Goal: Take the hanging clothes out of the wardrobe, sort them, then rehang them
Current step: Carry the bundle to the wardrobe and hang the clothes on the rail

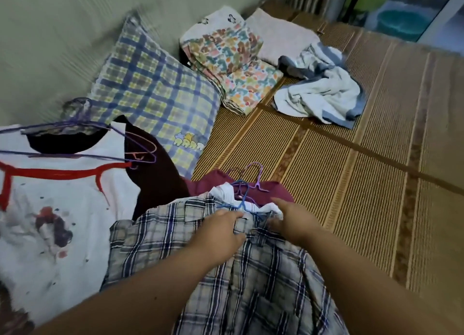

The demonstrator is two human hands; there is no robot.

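Observation:
A grey-and-navy plaid shirt (251,279) lies on top of a pile on the bed, still on a blue hanger (241,196). My left hand (218,234) grips the shirt's collar on the left. My right hand (291,221) pinches the collar on the right, beside white cloth. Under the shirt lies a maroon garment (273,191) with a purple hanger (257,176). To the left is a white T-shirt (50,221) with red trim and a print, with purple hangers (80,128) and a red hanger (62,171) on it, over a dark garment (155,174).
A woven straw mat (351,171) covers the bed. A plaid pillow (155,88) leans at the wall. Folded patterned blankets (233,58), a pink folded cloth (283,35) and a crumpled white-and-blue towel (321,88) lie at the far side. Basins (399,23) stand beyond the bed.

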